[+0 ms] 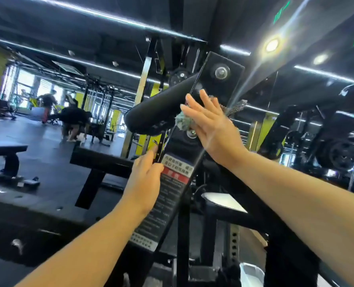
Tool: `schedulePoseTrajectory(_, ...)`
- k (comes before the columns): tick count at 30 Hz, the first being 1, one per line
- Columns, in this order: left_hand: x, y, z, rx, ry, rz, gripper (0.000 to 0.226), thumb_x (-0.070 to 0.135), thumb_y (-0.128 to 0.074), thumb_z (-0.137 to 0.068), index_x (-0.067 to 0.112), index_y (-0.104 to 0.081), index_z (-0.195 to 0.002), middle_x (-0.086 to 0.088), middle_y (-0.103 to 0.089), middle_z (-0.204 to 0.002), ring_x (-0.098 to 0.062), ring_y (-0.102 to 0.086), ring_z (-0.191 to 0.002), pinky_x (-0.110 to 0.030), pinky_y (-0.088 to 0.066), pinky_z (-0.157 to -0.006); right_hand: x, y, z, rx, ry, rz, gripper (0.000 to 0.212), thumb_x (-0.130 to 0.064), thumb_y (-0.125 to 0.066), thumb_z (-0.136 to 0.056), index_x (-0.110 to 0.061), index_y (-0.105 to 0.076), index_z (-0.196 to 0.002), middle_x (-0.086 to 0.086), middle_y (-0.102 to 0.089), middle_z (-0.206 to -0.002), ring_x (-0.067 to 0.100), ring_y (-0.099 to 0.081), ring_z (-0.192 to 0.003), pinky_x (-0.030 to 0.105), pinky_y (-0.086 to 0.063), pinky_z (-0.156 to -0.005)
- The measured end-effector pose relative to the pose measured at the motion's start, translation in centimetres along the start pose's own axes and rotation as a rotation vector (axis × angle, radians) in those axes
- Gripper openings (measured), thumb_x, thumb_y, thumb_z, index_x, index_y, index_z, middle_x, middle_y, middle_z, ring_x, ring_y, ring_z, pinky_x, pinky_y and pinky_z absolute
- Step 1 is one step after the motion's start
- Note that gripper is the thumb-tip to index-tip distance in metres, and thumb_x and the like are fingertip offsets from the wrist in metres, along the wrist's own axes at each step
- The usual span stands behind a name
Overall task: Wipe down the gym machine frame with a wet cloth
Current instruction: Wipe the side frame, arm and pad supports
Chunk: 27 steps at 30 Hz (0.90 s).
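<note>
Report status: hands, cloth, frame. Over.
Right hand flat, pressing cloth against frame. Left hand rests lower on frame, by warning label. Black pad juts beside cloth; nothing blocking.

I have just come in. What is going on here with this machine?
A person is wiping a black gym machine. The right hand, fingers straight, presses a grey-green cloth against the slanted frame plate, right next to the black pad. The left hand rests lower on the same plate, at its left edge beside the warning label.
</note>
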<state>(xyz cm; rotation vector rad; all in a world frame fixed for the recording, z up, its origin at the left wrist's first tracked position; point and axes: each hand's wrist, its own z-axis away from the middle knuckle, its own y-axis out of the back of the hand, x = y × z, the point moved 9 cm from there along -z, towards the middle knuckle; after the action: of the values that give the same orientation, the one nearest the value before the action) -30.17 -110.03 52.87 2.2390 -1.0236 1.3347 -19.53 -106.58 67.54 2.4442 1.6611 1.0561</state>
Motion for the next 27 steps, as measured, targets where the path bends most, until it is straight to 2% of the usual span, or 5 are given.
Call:
schedulePoseTrajectory(4, 2.5, -0.5, -0.1, 0.083, -0.052, -0.119, 0.037, 0.044, -0.039, -0.088, 0.027, -0.052, -0.118, 0.001, -0.046, -0.118, -0.024, -0.056, -0.107, -0.051, -0.046, -0.094, 4.4, 3.5, -3.9, 0.069, -0.044, 0.107, 0.046, -0.002, -0.054, -0.092, -0.010, -0.049, -0.137, 0.010, -0.038, -0.149, 0.035, -0.016, -0.142, 0.042, -0.012, -0.114)
schedulePoseTrajectory(10, 4.8, -1.2, -1.3, 0.105, -0.025, -0.005, 0.017, 0.031, -0.036, -0.091, 0.028, -0.052, -0.097, -0.011, -0.062, -0.098, -0.030, -0.062, -0.090, -0.051, -0.050, -0.086, 4.3, 4.2, -2.1, 0.370, -0.338, -0.239, 0.039, -0.002, -0.051, -0.094, -0.010, -0.054, -0.132, 0.009, -0.051, -0.139, 0.030, -0.031, -0.139, 0.032, -0.017, -0.117)
schedulePoseTrajectory(17, -0.2, 3.5, 1.1, 0.187, 0.042, -0.118, 0.028, 0.020, -0.031, -0.095, 0.027, -0.053, -0.110, 0.009, -0.056, -0.105, -0.009, -0.053, -0.094, -0.032, -0.045, -0.083, 1.0, 1.6, 2.1, 0.146, -0.172, -0.215, 0.033, -0.004, -0.052, -0.094, -0.006, -0.058, -0.127, 0.013, -0.053, -0.136, 0.030, -0.040, -0.135, 0.043, -0.027, -0.116)
schedulePoseTrajectory(20, -3.9, 3.5, 2.0, 0.087, 0.128, -0.142, 0.037, 0.026, -0.032, -0.086, 0.025, -0.064, -0.104, -0.004, -0.067, -0.101, -0.022, -0.064, -0.089, -0.046, -0.052, -0.082, 1.6, 2.2, 4.5, 0.248, -0.280, -0.158, 0.034, -0.007, -0.053, -0.095, -0.005, -0.057, -0.128, 0.012, -0.053, -0.136, 0.029, -0.039, -0.136, 0.040, -0.030, -0.114)
schedulePoseTrajectory(27, -5.1, 3.1, 3.9, 0.067, 0.138, -0.105, 0.036, 0.026, -0.032, -0.092, 0.026, -0.063, -0.112, 0.002, -0.069, -0.101, -0.020, -0.065, -0.094, -0.048, -0.051, -0.089, -6.3, -3.0, 6.5, 0.102, 0.127, 0.077, 0.034, -0.009, -0.063, -0.087, -0.011, -0.063, -0.122, 0.009, -0.058, -0.131, 0.041, -0.043, -0.130, 0.053, -0.024, -0.110)
